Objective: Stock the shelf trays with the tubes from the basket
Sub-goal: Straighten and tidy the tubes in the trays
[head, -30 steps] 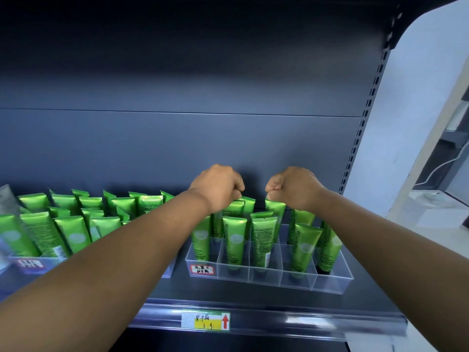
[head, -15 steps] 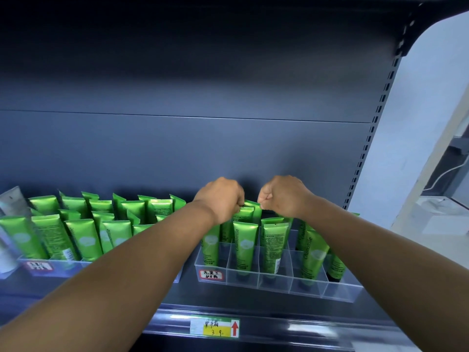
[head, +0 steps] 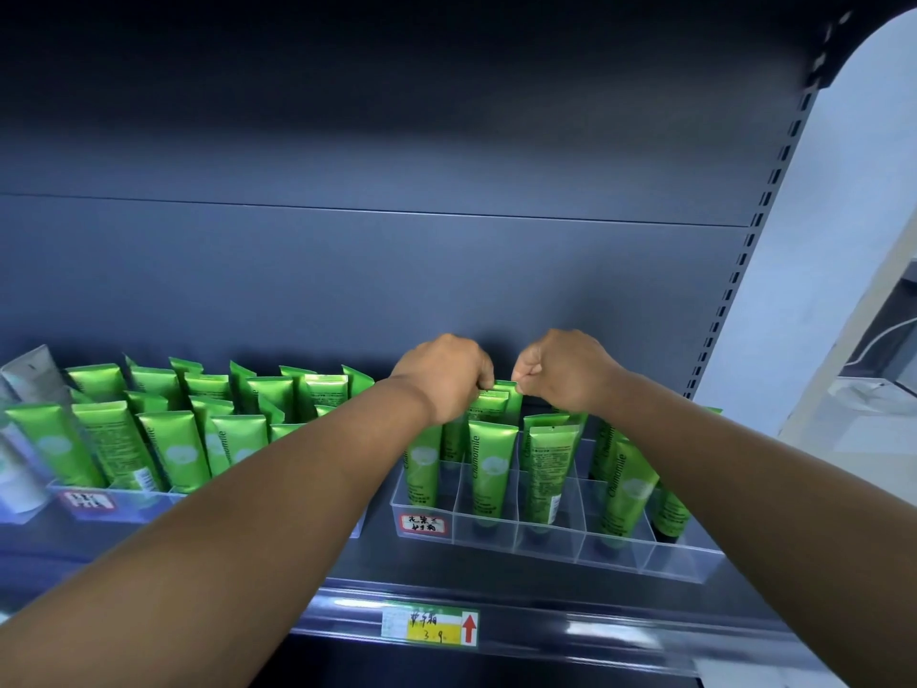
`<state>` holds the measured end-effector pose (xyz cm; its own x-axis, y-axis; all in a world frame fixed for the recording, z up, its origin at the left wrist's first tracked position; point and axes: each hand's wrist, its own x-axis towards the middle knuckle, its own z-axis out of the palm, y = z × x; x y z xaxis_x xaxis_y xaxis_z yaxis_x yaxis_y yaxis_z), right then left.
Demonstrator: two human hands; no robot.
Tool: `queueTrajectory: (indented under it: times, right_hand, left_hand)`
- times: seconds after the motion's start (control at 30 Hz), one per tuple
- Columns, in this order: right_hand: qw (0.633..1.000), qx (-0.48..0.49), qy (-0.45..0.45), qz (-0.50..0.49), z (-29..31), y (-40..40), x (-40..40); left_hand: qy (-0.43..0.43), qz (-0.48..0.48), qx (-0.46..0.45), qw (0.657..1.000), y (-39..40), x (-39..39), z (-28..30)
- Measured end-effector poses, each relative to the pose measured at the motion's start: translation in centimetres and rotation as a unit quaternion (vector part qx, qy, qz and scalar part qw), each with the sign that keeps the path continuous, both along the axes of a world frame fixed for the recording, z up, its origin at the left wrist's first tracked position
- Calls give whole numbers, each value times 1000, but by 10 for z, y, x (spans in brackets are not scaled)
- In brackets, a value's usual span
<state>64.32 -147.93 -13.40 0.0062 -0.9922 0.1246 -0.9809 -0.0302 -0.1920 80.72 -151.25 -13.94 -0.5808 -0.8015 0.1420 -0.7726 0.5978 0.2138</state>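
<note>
Basically both hands, left hand (head: 441,377) and right hand (head: 563,370), pinch the crimped tops of green tubes (head: 491,407) standing in the clear tray's (head: 551,541) back row; tubes likely light, soft-walled, slick, so gripping the stiff crimp looks safest.

Green tubes (head: 489,464) stand upright, caps down, in the clear divided tray (head: 556,541).
</note>
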Motion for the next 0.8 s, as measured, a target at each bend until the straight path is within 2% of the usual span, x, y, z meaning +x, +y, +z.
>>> queueTrajectory:
  times: [0.23,0.8]
  right_hand:
    - [1000,-4,-3,-4,-1,0,0]
    - [998,-16,31,-46,-5,-4,-1]
  left_hand:
    - [-11,-17,-16,1000,0,-2,-2]
    - [9,-19,54,998,-1,-17,0]
